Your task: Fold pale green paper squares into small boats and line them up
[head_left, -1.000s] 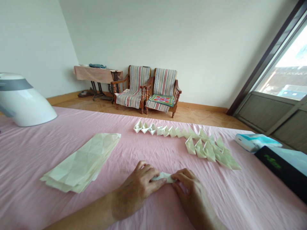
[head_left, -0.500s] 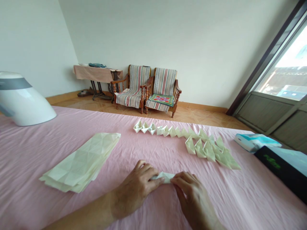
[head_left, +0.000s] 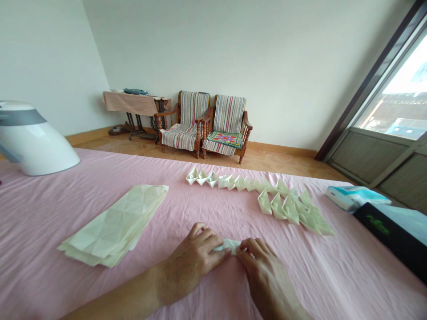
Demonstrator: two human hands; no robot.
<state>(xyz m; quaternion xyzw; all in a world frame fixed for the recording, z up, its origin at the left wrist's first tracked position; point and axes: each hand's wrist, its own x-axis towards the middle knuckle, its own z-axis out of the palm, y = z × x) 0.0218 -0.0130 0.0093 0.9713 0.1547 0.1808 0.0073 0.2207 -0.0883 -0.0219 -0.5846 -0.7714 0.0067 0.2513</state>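
Between my two hands is a small piece of folded paper [head_left: 231,246], pale and narrow, close to the pink cloth. My left hand [head_left: 196,253] grips its left end, thumb along the near edge and fingers over the top. At the right end, my right hand [head_left: 262,262] pinches the paper between thumb and fingers. Both hands cover part of it. Beyond them stand several folded paper boats [head_left: 238,182] in a row, with more boats [head_left: 288,210] grouped at the right. Left of my hands lies a stack of creased paper sheets [head_left: 115,222].
A white kettle [head_left: 50,146] stands at the table's left. On the right are a blue-and-white pack [head_left: 356,197] and a black box [head_left: 387,235]. Pink cloth [head_left: 173,213] covers the table. Past its far edge are two wooden armchairs [head_left: 196,120].
My right hand's thumb and fingers have shifted slightly left along the folded paper. My left thumb reaches a little further right. The boats and the sheet stack stay where they were.
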